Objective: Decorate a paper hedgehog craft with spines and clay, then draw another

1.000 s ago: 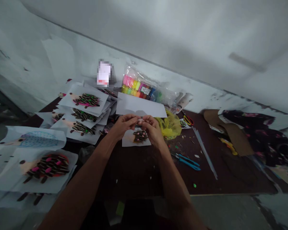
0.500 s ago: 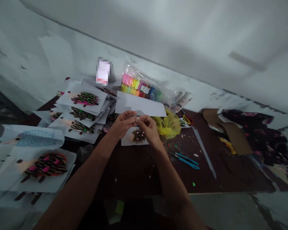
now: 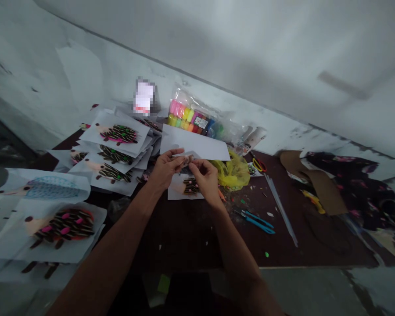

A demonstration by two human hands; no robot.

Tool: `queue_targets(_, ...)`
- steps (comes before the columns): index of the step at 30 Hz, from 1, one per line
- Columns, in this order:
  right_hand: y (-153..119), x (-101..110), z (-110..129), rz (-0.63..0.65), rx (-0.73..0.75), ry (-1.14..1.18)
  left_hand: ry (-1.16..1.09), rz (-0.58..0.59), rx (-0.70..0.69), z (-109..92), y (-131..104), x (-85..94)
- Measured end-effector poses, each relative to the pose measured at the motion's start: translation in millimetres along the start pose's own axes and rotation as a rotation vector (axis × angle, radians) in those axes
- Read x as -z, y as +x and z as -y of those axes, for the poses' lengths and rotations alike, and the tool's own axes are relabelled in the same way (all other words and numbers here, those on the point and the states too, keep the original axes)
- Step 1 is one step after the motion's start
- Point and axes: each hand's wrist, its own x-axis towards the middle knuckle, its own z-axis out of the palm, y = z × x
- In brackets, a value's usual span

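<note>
The left hand pinches a small pale piece at its fingertips; the right hand pinches it too, thumb against fingers; the piece, partly hidden, looks pinkish; it is near a hedgehog picture with dark striped spines and pink dots; the front edge of the desk runs at six o'clock; a clear packet of coloured blocks at twelve bears white labels, unreadable; blue-handled snips lie at four; a yellow bag, at three.
</note>
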Motion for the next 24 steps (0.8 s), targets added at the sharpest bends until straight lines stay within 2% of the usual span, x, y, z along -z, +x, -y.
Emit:
queue_targets(6,-1.3,0.7,-3.9,-0.005,0.006,-0.054,0.041,0.032,-0.01,1.7,-2.5,-2.2)
queue_targets(10,-5.6,2.5,0.1,-0.024,0.174,-0.305,0.057,-0.031,-0.014,3.1,-0.9,-0.1)
queue_targets(14,-8.1,4.2,2.6,0.08,0.299,-0.459,0.111,-0.087,-0.037,4.0,-1.4,-1.4)
queue_targets(20,-9.8,3.7,2.5,0.118,0.29,-0.604,0.259,-0.134,-0.092,5.7,-3.9,-5.9)
queue_targets(24,-9.8,3.0,4.2,0.129,0.276,-0.601,0.3,-0.156,-0.119,6.2,-3.7,-6.3)
